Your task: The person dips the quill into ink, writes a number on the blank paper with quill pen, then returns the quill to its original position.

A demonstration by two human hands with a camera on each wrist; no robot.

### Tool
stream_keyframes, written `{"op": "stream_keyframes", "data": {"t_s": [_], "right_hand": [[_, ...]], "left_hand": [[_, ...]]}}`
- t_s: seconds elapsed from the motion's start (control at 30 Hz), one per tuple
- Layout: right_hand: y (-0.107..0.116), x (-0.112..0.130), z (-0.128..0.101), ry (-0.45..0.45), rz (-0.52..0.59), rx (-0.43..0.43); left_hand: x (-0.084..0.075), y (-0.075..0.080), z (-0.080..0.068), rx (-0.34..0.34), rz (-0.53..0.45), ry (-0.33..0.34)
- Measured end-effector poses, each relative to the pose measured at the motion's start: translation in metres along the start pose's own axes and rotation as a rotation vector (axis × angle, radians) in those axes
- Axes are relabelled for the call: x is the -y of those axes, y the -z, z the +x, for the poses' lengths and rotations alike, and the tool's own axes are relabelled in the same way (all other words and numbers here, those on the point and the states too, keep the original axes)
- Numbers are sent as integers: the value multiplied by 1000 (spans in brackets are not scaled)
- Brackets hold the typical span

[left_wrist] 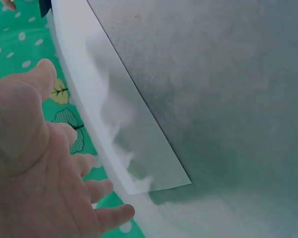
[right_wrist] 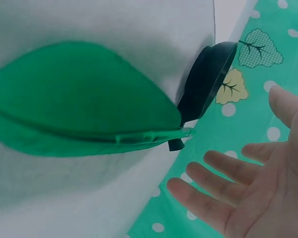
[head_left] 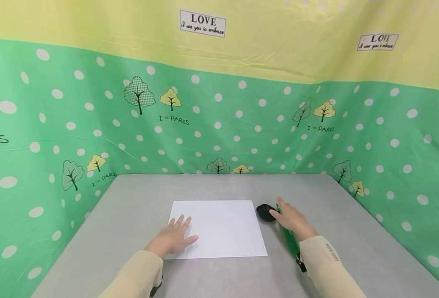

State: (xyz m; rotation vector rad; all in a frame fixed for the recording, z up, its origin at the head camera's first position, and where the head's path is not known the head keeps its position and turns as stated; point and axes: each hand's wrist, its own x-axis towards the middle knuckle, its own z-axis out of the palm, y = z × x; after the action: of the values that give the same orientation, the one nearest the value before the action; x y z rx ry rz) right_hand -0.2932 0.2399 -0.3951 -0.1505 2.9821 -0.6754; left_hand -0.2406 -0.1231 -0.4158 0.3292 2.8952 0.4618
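- white rectangular paper sheet [head_left: 224, 229]: plain, flat.
- rounded black dish-like piece [head_left: 265, 212]: just beside the sheet's far right corner.
- green leaf-shaped piece [right_wrist: 82, 94] with slim translucent tube [right_wrist: 151, 136]: right of sheet, tip at black piece.

The head view looks forward and down from above the near side of the gray table [head_left: 219, 277], far enough back to take in its far corners and the polka-dot cloth [head_left: 238, 124] behind. The left wrist view looks from close under the left hand [head_left: 172, 239] past its palm, rolled sideways, with the cloth on its left; it shares the near left corner of the white sheet [head_left: 223, 231] with the head view. The right wrist view, equally near the right hand [head_left: 293, 217], has the cloth on its right and shares the green leaf-shaped object [right_wrist: 79, 99] with the head view.
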Motion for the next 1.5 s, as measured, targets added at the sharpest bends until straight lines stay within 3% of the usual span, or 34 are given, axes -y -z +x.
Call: {"op": "stream_keyframes", "data": {"t_s": [1.07,1.5], "right_hand": [[-2,-13,-8,6,-68,-26],[-7,-15,-6,-4,0,-26]], "left_hand": [[-2,-8,-7,-1,-51,18],[-4,-12,-5,2,-24,11]]}}
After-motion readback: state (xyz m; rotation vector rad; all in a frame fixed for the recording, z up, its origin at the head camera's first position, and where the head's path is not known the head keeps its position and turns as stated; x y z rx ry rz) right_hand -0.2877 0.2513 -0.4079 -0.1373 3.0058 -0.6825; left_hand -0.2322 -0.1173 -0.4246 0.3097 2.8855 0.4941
